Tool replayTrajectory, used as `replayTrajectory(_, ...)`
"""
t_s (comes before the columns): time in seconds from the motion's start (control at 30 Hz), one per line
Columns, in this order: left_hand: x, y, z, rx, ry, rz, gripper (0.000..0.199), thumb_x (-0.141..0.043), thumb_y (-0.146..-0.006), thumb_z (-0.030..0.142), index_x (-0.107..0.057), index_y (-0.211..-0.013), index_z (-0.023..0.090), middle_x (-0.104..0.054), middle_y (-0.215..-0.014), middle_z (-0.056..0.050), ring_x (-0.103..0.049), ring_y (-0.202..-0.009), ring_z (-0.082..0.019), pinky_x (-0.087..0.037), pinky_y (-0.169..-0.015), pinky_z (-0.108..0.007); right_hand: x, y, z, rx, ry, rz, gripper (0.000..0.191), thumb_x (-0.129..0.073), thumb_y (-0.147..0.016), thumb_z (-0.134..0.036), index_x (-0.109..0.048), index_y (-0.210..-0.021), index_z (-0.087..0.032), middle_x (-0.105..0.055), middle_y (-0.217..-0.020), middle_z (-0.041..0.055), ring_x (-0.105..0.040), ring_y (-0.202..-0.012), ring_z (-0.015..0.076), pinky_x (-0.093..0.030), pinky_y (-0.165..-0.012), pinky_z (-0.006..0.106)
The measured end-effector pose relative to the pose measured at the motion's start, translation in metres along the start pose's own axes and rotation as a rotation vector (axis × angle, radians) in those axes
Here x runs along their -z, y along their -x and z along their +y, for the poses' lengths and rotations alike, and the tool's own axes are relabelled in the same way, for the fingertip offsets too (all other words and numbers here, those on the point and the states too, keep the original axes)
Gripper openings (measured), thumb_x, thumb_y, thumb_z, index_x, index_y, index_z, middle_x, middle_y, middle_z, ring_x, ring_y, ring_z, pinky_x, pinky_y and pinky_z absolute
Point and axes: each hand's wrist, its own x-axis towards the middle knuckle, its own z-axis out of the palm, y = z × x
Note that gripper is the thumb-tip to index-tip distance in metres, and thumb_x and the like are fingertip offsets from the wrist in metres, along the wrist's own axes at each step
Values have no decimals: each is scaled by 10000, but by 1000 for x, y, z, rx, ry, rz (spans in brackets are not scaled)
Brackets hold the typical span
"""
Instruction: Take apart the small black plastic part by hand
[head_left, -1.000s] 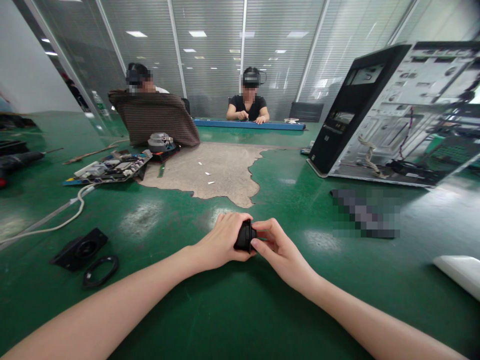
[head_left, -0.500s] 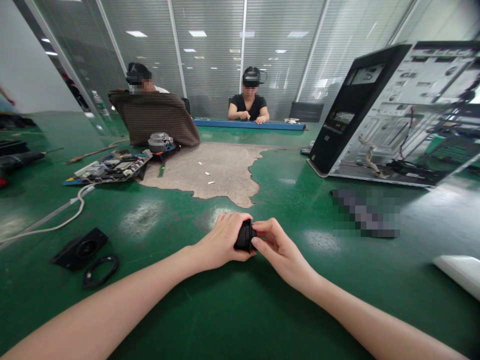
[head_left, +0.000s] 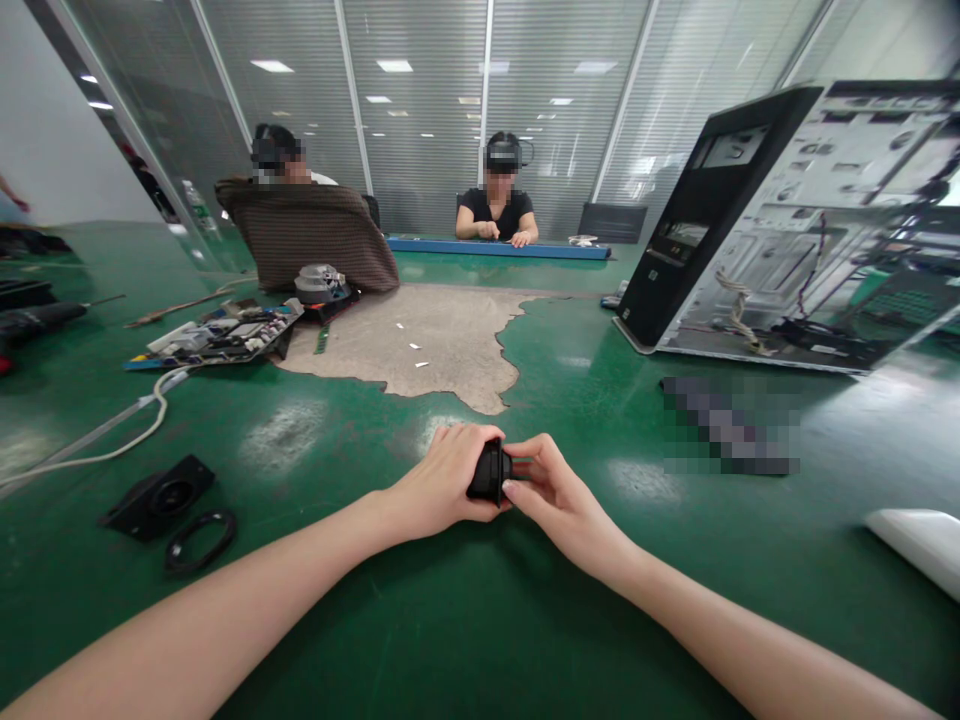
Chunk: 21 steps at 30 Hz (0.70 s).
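My left hand (head_left: 441, 476) is wrapped round a small black part with a wide flange (head_left: 488, 472), held above the green tabletop in front of me. The flange faces right. My right hand (head_left: 561, 500) has its thumb tip and bent fingers against the flange side, pinching there; a piece between those fingers, if any, is too small to make out. To the left lies a black square-faced housing with a round opening (head_left: 169, 493). A loose black ring (head_left: 201, 541) rests beside it, close to my left forearm.
A computer case without its side panel (head_left: 780, 240) stands at the right. A circuit board (head_left: 225, 335) with a white cable (head_left: 142, 432) lies at the left, before a brown cloth-covered thing (head_left: 315, 235). Across the table, two people sit. A white object (head_left: 919, 545) is at the right edge.
My right fingertips have shifted slightly against the flange. My left hand stays closed round the black part, and the things on the table have not moved.
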Motion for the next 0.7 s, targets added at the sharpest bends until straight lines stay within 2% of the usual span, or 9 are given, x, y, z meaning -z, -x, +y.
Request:
replayTrajectory(0.17, -1, 0, 0, -2, -1, 12, 588, -667, -656, 311, -317, -1113, 191, -492, -1004, -63, -471, -899, -228, -344, -776, -353, 0, -2, 2, 1, 1, 39, 120, -501, -826, -251, -437, -926, -228, -499, -897, 5, -546, -860, 133, -505, -678, 254)
replayTrajectory(0.37, 0, 1, 0, 2, 12, 6, 578, -666, -661, 307, -331, -1115, 181, -496, -1007, -62, -469, -904, -223, -339, -784, -350, 0, -2, 1, -30, 58, 57, 219, -500, -818, -240, -437, -1028, -223, -513, -1037, 46, -545, -940, 161, -488, -775, 312)
replayTrajectory(0.5, 0, 1, 0, 4, 14, 9, 566, -661, -664, 304, -332, -1108, 184, -494, -1006, -63, -470, -900, -222, -338, -782, -348, 0, -1, 0, -16, 32, 4, 203, -501, -818, -232, -435, -1010, -225, -519, -1013, 41, -542, -957, 161, -487, -778, 307)
replayTrajectory(0.7, -1, 1, -1, 6, 8, 10, 578, -659, -662, 312, -320, -1115, 193, -493, -1009, -63, -470, -900, -224, -340, -780, -352, 0, 0, 0, 4, -7, 33, 130, -497, -825, -246, -447, -943, -227, -508, -941, 16, -550, -918, 147, -505, -718, 270)
